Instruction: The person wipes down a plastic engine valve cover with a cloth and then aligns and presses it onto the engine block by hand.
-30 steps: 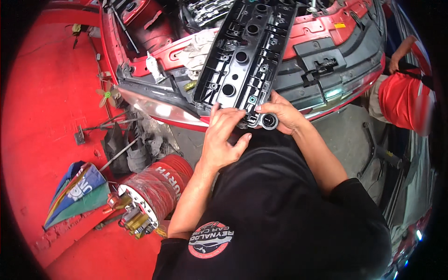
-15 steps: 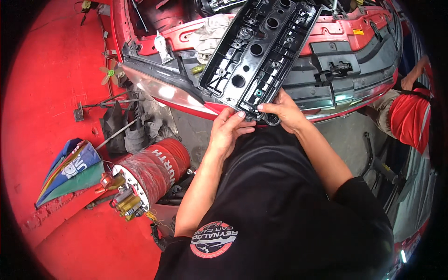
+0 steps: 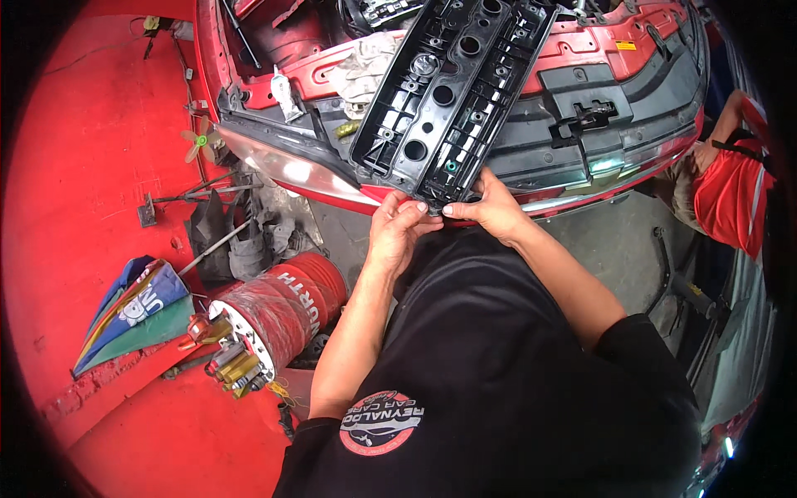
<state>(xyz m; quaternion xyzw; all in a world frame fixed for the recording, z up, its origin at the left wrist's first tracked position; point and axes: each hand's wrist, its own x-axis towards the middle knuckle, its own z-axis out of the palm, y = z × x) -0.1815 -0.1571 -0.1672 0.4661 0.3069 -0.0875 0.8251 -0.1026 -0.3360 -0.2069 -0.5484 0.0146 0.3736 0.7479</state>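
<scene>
A long black engine valve cover (image 3: 443, 95) lies tilted over the front of a red car, its ribbed underside with a row of round holes facing up. At its near end, my left hand (image 3: 398, 232) pinches the edge, thumb on top. My right hand (image 3: 496, 212) grips the same end from the right, its thumb on the near corner and its fingers partly hidden beneath. Both thumb tips come close together there. Whether a gasket or small part sits between them is too small to tell.
The open engine bay (image 3: 286, 41) is ahead. On the car's front lie a rag (image 3: 365, 70), a white tube (image 3: 285, 93) and a yellow-green packet (image 3: 346, 129). To the left stand a red drum (image 3: 303, 299) with bottles on it and a folded umbrella (image 3: 137, 311). A person in red (image 3: 730, 195) is at right.
The cover's near end has shifted slightly left and up in view. My right hand has moved left along the end, bringing its thumb nearer my left thumb.
</scene>
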